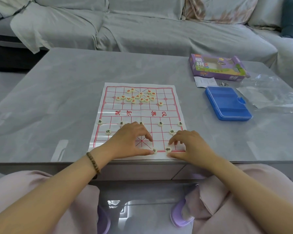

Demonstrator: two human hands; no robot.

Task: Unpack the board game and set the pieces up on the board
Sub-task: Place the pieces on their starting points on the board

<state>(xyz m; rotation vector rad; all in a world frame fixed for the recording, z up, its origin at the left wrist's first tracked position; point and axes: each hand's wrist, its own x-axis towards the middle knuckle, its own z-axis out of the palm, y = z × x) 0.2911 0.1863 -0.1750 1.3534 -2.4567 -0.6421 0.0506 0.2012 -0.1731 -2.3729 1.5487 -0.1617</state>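
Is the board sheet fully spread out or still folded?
Spread: the board sheet lies flat on the table, red grid showing from far edge to near edge.

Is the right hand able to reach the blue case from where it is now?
Probably yes. The blue case lies on the right hand's own side, beyond the board's edge, with only bare table between them. The hand would first release the piece it pinches.
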